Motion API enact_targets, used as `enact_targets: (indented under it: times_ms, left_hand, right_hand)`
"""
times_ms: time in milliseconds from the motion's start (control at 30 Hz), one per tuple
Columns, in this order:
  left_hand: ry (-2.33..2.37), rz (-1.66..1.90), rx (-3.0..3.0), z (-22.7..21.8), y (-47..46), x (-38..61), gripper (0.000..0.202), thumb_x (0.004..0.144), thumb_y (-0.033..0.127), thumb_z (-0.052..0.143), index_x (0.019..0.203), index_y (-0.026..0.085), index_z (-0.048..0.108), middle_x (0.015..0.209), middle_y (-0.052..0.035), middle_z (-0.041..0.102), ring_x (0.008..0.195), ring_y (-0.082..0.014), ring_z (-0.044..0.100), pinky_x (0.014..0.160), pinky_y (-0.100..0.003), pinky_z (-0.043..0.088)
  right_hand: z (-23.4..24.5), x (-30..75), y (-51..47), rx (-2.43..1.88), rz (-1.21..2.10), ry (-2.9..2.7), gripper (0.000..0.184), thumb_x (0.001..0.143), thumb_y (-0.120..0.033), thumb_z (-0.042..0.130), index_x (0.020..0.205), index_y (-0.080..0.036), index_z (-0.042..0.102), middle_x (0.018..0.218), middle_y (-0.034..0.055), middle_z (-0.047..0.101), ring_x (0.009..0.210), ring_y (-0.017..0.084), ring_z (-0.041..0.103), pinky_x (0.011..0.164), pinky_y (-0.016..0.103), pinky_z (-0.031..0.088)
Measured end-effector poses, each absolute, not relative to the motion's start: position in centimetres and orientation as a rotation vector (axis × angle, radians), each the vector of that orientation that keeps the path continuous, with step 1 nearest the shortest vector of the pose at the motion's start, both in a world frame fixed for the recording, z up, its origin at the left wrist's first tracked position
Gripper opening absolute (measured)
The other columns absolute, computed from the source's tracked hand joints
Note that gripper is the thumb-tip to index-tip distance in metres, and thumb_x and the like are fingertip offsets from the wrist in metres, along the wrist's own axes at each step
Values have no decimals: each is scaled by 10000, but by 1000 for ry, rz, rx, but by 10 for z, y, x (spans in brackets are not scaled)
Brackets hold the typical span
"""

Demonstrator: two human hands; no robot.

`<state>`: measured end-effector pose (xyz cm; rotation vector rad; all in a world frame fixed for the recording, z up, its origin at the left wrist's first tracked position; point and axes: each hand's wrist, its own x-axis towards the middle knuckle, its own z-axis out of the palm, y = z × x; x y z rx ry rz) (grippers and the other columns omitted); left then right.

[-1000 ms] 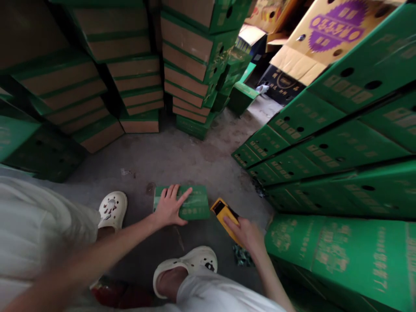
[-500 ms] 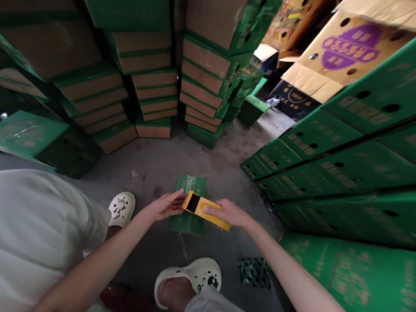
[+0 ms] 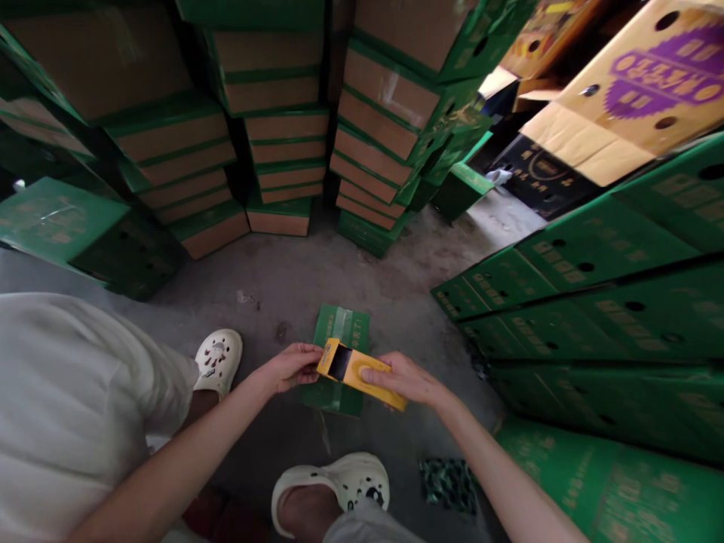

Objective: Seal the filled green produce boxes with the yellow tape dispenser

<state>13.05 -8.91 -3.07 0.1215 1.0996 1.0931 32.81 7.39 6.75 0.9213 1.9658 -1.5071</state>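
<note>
A long, narrow yellow box (image 3: 370, 377) with a dark opening near its left end is held tilted above the floor. My right hand (image 3: 407, 377) grips its right part, the thumb flat on the upper face and the fingers underneath. At the box's left end, the fingertips of my left hand (image 3: 291, 367) are pinched on the edge; some of those fingers are hidden behind one another. Below and behind the yellow box lies a green carton (image 3: 342, 320) on the floor, sealed with clear tape and partly covered by the box and my hands.
Stacked green-and-brown cartons (image 3: 288, 158) rise ahead, and a wall of green cartons (image 3: 593, 302) stands close on the right. A dark patterned packet (image 3: 446, 483) lies on the grey floor (image 3: 396, 290). My white clogs (image 3: 362, 483) stand near the carton.
My left fingers have closed from a looser, spread pose onto the yellow box's left end. The view has shifted slightly left, so the scene sits further right.
</note>
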Motion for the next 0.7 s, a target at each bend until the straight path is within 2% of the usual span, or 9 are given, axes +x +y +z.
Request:
enact_targets:
  times_ms: [133,300,467,700]
  left_hand:
    - [1324,1158,381,-37,-84,125,291,683,414,767,732,134,707,606,1,614,529,-81,513,545,-204,393]
    - [1616,1264,487,-45,-94,80,337,689,467,739,799,149,749,634,-3,639,572,-102,507,565,-213,383]
    - [1745,1281,506,-63,-113,55,355,694,496,723,817,164,751,661,5,634,598,-106,507,574,-209,358]
    - [1747,1257,482,-90,-117,68,371,700,512,704,801,156,731,637,8,608,580,-108,505,581,-219,359]
  right_hand:
    - [71,322,78,883,-1391,2022,623,716,-766,581,813,-155,656,706,22,683,618,160,626,488,194,411]
    - [84,353,109,957,-1102,2100,570,688,-707,631,789,-151,701,710,23,685,662,180,613,491,205,368]
    - [83,393,131,1131,-1056,2036,587,670,-709,645,793,-139,712,732,58,701,663,197,623,492,223,368]
    - [68,389,133,1050,-1034,2063,564,707,-709,613,771,-158,716,692,47,684,636,183,607,482,227,345]
